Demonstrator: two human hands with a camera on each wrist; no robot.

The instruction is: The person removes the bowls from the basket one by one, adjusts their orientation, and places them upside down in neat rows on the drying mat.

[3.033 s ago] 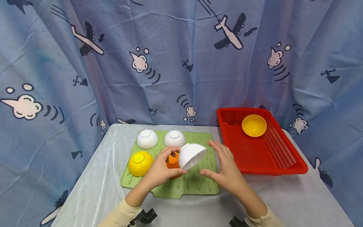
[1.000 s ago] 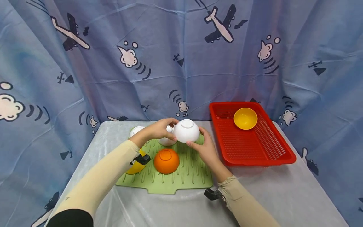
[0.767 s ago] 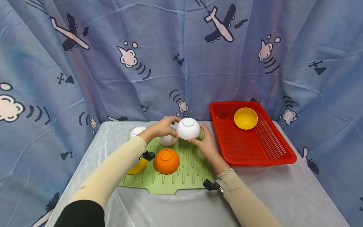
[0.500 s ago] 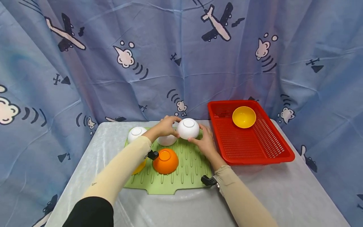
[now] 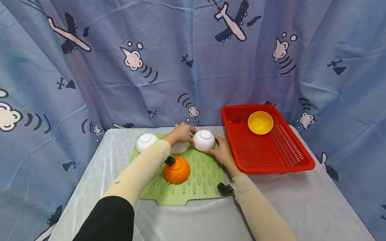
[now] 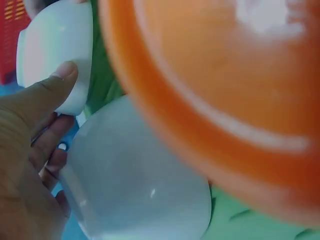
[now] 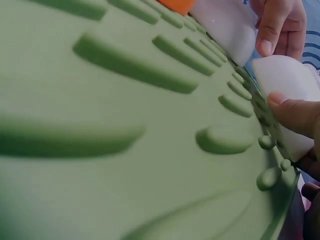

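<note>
A white bowl [image 5: 203, 140], bottom up, is at the back right corner of the green ridged drying mat [image 5: 199, 177]. My left hand [image 5: 184, 133] holds its left side; in the left wrist view the thumb lies on the bowl's wall [image 6: 60, 45]. On its other side my right hand [image 5: 223, 153] grips it between thumb and fingers, and the right wrist view shows its rim close over the mat. Another upturned white bowl [image 5: 179, 148] stands just left, partly behind my left hand. A third white bowl [image 5: 146, 142] and an orange bowl [image 5: 178, 171] also sit upside down on the mat.
A red plastic basket [image 5: 250, 160] stands right of the mat, with a yellow bowl [image 5: 260, 123] upright inside. The table has a pale cover [image 5: 193, 221]. A blue patterned curtain [image 5: 169, 67] hangs behind. My left forearm hides the mat's left part, including most of another yellow bowl.
The white bowl, tilted in my left hand earlier, has been turned bottom up, carried to the mat's back right and lowered. My right hand has taken hold of it too.
</note>
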